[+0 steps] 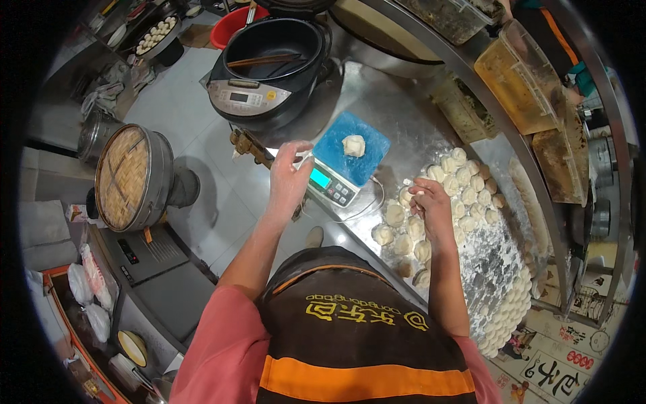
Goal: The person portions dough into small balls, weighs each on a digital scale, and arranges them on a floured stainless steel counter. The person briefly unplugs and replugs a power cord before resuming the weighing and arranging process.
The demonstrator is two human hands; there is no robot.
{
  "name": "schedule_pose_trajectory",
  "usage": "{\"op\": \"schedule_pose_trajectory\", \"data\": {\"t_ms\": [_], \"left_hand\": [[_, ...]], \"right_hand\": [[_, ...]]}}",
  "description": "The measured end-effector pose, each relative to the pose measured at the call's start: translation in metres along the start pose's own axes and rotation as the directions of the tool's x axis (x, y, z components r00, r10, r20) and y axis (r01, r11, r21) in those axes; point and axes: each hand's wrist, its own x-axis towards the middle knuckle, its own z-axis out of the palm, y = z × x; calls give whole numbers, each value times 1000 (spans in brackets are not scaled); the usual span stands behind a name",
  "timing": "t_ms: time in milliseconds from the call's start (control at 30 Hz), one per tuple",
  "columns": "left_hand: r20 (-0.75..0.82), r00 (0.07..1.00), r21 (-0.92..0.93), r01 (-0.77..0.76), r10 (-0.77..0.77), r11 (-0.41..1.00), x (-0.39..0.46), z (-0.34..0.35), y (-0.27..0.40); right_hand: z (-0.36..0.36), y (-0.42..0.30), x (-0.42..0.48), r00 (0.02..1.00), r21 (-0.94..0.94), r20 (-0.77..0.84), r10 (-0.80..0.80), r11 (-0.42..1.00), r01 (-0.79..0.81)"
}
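Observation:
A lump of white dough (pixel 354 146) rests on the blue platform of a digital kitchen scale (pixel 330 189), whose display is lit. At the scale's left edge, my left hand (pixel 292 169) is raised with bent fingers; something whitish shows between its fingertips, too small to name surely. My right hand (pixel 429 202) hovers over the dough pieces to the right of the scale, its fingers curled around what seems a small bit of dough. Larger dough pieces (pixel 394 215) lie below and left of it on the steel counter. More dough lumps (pixel 467 196) cluster to its right.
A rice cooker (pixel 257 96) with chopsticks in its pot stands beyond the scale. Floured dough balls (pixel 509 308) line the counter's far right. Plastic food tubs (pixel 520 81) sit along a raised metal shelf. A bamboo-lidded steamer (pixel 123 177) stands left. The scale's cable loops over the counter edge.

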Motion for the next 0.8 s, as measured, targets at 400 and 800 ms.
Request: {"op": "schedule_pose_trajectory", "data": {"t_ms": [400,800], "left_hand": [[247,967,126,-91,58,988,52,41,-6],[631,760,499,-551,156,669,68,103,-22]], "right_hand": [[-20,1,-30,997,131,-9,82,988,-80],[-68,39,-106,961,358,-118,249,914,-193]]}}
